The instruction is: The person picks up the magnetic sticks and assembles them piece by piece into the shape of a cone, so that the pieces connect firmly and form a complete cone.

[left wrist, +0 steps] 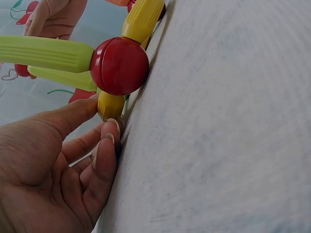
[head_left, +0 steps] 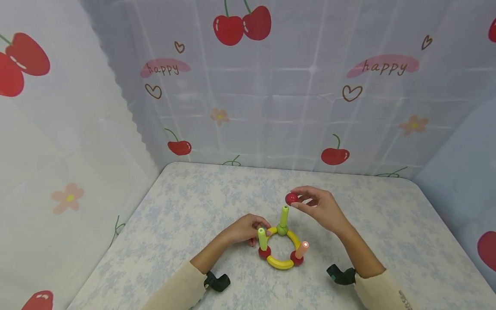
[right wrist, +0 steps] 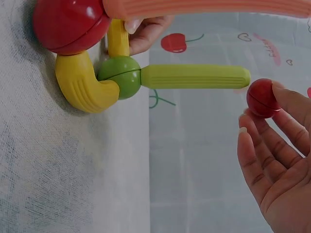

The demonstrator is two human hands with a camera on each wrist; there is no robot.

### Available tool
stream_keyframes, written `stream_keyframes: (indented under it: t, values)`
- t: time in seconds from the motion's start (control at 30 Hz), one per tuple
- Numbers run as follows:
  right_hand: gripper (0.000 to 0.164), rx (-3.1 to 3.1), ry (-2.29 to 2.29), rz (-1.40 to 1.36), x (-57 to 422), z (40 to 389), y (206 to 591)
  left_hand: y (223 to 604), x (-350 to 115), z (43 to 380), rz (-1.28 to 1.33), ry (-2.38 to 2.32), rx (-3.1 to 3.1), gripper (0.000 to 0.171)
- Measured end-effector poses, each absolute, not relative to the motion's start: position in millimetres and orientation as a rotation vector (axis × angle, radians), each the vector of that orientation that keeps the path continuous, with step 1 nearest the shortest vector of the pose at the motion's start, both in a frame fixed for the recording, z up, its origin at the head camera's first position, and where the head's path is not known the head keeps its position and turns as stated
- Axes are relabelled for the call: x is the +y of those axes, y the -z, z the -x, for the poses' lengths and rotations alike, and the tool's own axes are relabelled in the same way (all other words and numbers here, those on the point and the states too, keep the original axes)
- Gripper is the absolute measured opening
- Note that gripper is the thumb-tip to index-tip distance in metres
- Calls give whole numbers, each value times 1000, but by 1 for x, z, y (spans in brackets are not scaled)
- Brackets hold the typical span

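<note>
On the table lies a ring of curved yellow rods [head_left: 280,263] joined by two red balls [head_left: 264,252] and one green ball [head_left: 282,229]. Two light green rods [head_left: 284,216] and one orange rod [head_left: 302,249] stand up from those balls. My left hand [head_left: 248,228] pinches a curved yellow rod [left wrist: 111,106] on the ring's left side, between thumb and fingers. Above the back green rod, my right hand [head_left: 319,207] holds a loose red ball [right wrist: 262,98] by thumb and fingertips. In the right wrist view that ball is right at the green rod's tip.
A pale, blue-patterned cloth covers the table [head_left: 193,193]. Behind it and at the sides hang curtains [head_left: 271,107] printed with cherries and flowers. Black wrist-worn devices [head_left: 341,274] sit at both sleeve cuffs, close over the table.
</note>
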State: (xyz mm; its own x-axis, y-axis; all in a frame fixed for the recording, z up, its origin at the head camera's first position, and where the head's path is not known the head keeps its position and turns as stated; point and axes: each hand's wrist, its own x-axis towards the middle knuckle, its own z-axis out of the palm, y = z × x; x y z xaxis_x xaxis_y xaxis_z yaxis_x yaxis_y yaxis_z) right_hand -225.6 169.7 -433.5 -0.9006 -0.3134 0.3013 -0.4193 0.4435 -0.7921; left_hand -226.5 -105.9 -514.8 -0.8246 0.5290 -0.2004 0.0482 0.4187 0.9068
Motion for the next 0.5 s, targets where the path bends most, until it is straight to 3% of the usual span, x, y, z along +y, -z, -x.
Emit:
stream_keyframes:
  t: [0.5]
  values:
    - [33,-2572,-1514,-732,163,221,434,510,-114,229,-556,-1386,2163,21]
